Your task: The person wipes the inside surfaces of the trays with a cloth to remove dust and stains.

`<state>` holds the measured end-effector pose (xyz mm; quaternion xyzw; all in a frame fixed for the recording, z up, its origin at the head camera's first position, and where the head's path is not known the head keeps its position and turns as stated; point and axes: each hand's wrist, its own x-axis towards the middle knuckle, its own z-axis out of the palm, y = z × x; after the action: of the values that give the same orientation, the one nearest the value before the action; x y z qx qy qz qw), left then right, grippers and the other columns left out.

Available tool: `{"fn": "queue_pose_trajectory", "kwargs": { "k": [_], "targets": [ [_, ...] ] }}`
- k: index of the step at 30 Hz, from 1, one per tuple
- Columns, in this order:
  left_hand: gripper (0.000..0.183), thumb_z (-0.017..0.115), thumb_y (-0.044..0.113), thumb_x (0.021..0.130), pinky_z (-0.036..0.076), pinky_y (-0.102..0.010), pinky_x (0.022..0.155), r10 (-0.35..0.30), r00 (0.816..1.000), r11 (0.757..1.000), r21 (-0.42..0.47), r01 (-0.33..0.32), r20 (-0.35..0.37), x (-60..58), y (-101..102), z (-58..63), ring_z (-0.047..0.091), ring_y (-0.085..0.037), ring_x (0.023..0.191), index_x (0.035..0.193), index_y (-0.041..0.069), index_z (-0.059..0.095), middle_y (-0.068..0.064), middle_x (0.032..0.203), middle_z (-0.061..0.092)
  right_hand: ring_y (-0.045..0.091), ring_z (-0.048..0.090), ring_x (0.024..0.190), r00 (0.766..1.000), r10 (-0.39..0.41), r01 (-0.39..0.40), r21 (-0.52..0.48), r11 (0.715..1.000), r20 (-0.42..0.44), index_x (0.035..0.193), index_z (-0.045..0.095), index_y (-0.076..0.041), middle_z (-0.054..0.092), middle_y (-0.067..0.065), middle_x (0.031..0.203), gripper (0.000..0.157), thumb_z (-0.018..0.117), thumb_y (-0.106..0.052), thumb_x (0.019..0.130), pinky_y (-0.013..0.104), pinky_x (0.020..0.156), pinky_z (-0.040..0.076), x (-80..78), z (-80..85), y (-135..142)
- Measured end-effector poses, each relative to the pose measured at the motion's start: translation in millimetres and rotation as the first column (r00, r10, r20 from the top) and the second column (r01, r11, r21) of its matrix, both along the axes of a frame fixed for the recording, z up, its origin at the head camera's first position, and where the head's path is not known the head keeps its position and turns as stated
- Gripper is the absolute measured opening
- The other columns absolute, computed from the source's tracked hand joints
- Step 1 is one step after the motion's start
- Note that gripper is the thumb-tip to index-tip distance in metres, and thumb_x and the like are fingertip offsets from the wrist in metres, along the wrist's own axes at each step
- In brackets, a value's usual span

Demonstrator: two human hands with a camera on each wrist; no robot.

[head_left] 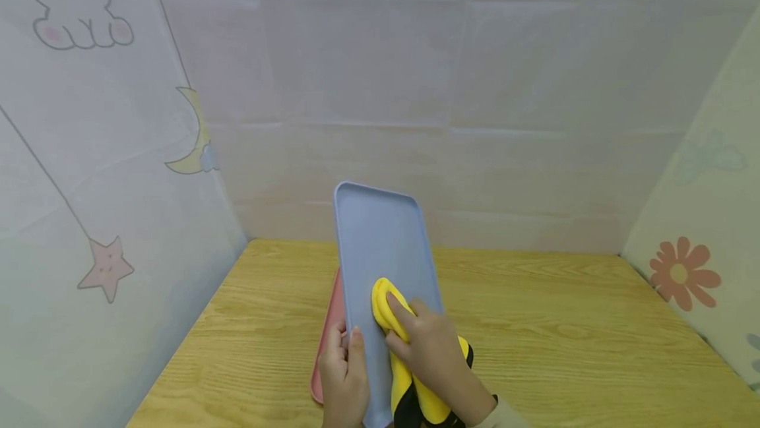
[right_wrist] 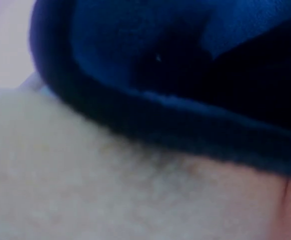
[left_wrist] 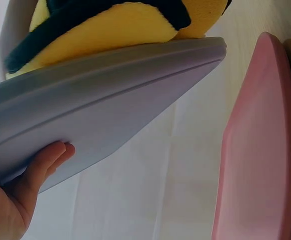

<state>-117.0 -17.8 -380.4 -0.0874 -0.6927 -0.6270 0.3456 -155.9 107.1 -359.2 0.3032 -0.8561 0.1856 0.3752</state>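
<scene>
A light blue rectangular tray is held up at a steep tilt above the table. My left hand grips its left edge, thumb on the face and fingers behind; in the left wrist view fingertips show against the tray's underside. My right hand holds a yellow cloth with dark edging against the tray's face, fingers bent over a bunched part of it. The cloth's loose end hangs down over the tray's lower part. Dark fabric covers much of the right wrist view, hiding the fingers.
A pink tray lies on the wooden table, behind the blue tray and partly hidden by it. Pale cloth walls with printed figures enclose the table at the back and both sides.
</scene>
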Motion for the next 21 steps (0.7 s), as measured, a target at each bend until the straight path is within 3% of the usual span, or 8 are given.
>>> {"fn": "queue_pose_trajectory", "kwargs": {
  "k": [6,13,21],
  "targets": [
    [0.010,0.041,-0.007,0.090,0.036,-0.020,0.038,0.029,0.999,1.000,-0.008,-0.029,-0.021,0.1,1,-1.2,0.041,-0.003,0.048,0.096,-0.008,0.049,-0.004,0.062,0.053,0.000,0.017,0.047,0.995,0.102,-0.101,-0.029,0.994,0.008,0.105,0.064,-0.005,0.035,-0.005,0.062,0.043,0.069,-0.010,0.063,0.010,0.039,0.019,8.9,5.5,-9],
    [0.013,0.040,-0.002,0.093,0.046,-0.024,0.050,-0.003,1.000,0.998,0.056,0.002,0.022,0.7,1,-2.3,0.054,-0.007,0.060,0.099,-0.009,0.049,-0.009,0.073,0.060,-0.001,0.018,0.048,0.975,0.221,-0.221,0.028,0.975,0.003,0.111,0.059,-0.002,0.039,-0.003,0.065,0.044,0.066,-0.012,0.069,0.010,0.039,0.019,17.8,11.9,-15],
    [0.015,0.038,-0.002,0.094,0.047,-0.025,0.052,-0.039,0.999,0.994,0.104,0.038,0.007,0.7,1,-2.7,0.055,-0.008,0.061,0.100,-0.011,0.049,-0.010,0.073,0.060,-0.001,0.017,0.046,0.973,0.223,-0.227,0.070,0.971,0.055,0.113,0.057,-0.002,0.039,-0.004,0.066,0.043,0.066,-0.013,0.072,0.010,0.040,0.018,23.0,17.1,-15]
  ]
}}
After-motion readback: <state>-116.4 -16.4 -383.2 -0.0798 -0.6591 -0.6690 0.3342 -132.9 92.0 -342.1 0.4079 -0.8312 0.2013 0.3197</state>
